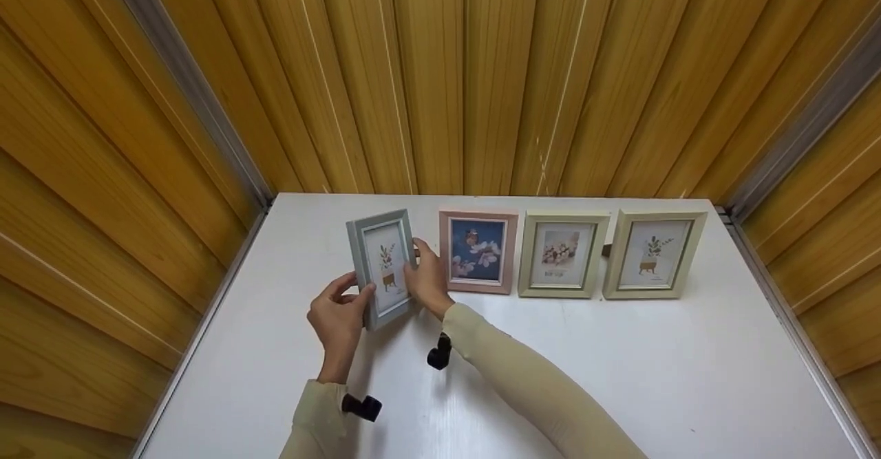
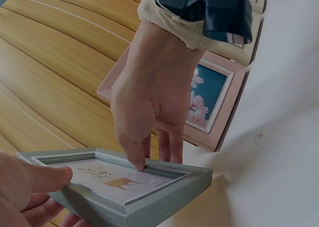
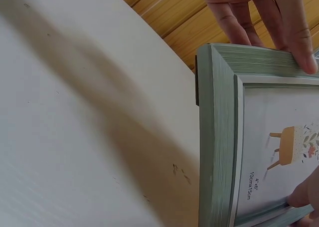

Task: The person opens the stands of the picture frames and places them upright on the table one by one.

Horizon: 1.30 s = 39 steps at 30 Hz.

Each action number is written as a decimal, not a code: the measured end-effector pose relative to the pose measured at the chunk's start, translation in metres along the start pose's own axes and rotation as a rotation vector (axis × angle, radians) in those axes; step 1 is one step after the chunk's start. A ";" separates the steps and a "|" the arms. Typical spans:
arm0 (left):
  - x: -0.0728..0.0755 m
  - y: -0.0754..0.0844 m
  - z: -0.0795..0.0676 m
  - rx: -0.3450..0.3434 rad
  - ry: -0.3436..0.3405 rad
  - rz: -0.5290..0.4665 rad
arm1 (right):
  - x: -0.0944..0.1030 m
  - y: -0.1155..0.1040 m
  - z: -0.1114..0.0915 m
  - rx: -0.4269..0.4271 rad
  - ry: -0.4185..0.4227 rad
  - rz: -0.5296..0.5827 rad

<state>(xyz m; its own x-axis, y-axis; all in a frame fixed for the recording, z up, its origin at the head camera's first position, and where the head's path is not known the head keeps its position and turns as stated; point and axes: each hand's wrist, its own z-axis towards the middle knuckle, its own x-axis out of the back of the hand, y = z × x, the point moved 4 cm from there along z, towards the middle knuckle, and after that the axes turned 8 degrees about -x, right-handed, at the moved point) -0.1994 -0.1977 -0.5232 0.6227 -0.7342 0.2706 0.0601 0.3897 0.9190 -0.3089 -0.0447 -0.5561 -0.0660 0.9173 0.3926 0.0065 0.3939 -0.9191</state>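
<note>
A grey-green picture frame [image 1: 387,266] with a potted-plant print is held up and tilted over the left part of the white table. My left hand [image 1: 338,312] grips its left side, thumb on the front edge and fingers behind. On the opposite side my right hand [image 1: 427,276] holds the frame, its thumb over the front border. Both grips show again in the left wrist view, where the frame [image 2: 119,182] lies between the two hands. Just right of my right hand stands a pink picture frame [image 1: 512,252] with a blossom print.
Farther right stand two cream picture frames, one with a flower print [image 1: 560,256] and one with a plant print [image 1: 654,256]. All rest on the white table [image 1: 619,376]. Wood-patterned panels [image 1: 482,80] rise behind the table and at both sides.
</note>
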 end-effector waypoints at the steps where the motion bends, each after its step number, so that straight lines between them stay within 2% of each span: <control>1: 0.000 0.000 0.000 0.005 0.000 0.001 | 0.000 0.000 0.000 0.000 0.001 0.000; 10: -0.003 0.001 0.002 0.027 -0.046 0.062 | 0.000 0.002 0.002 0.032 0.027 -0.024; 14: -0.004 0.001 0.004 0.037 -0.056 0.052 | 0.001 0.003 0.002 0.041 0.043 -0.029; 18: -0.005 0.001 0.005 0.017 -0.064 0.046 | 0.001 0.003 0.002 0.051 0.058 -0.028; 26: -0.004 0.000 0.007 0.008 -0.061 0.043 | 0.002 0.001 0.003 0.053 0.022 -0.034; 34: -0.006 0.005 0.013 0.015 -0.064 0.014 | 0.014 -0.020 0.003 0.043 -0.066 -0.154; 39: -0.007 0.008 0.016 -0.029 -0.054 0.028 | 0.027 -0.042 0.001 0.121 -0.089 -0.197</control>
<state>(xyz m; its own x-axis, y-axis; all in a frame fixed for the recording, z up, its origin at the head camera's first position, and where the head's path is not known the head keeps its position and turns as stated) -0.2160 -0.1981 -0.5135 0.5818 -0.7513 0.3113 0.0669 0.4257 0.9024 -0.3123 -0.0360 -0.5072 -0.1422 0.8125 0.5653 -0.1341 0.5500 -0.8243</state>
